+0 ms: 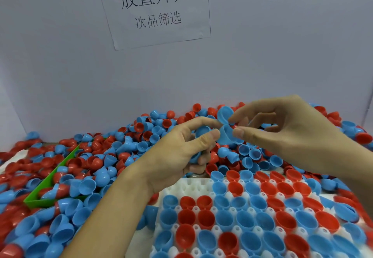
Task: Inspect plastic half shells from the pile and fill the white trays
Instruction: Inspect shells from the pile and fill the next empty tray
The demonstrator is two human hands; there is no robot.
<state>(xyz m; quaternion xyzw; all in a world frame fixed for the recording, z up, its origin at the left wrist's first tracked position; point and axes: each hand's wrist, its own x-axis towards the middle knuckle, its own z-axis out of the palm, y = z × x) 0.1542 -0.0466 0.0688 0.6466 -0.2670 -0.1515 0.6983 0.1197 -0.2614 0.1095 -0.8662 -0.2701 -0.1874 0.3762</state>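
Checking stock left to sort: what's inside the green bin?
Red and blue half shells fill the green bin, heaped past its rim. Its floor and far end are covered by the pile, so depth cannot be seen.

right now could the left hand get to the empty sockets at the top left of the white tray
Probably yes. The empty sockets lie just below the left hand with nothing over them. But its fingers already grip blue half shells, so it could drop one in rather than pick anything up.

Pale grey wall [60, 56] with taped paper sign [155, 9]
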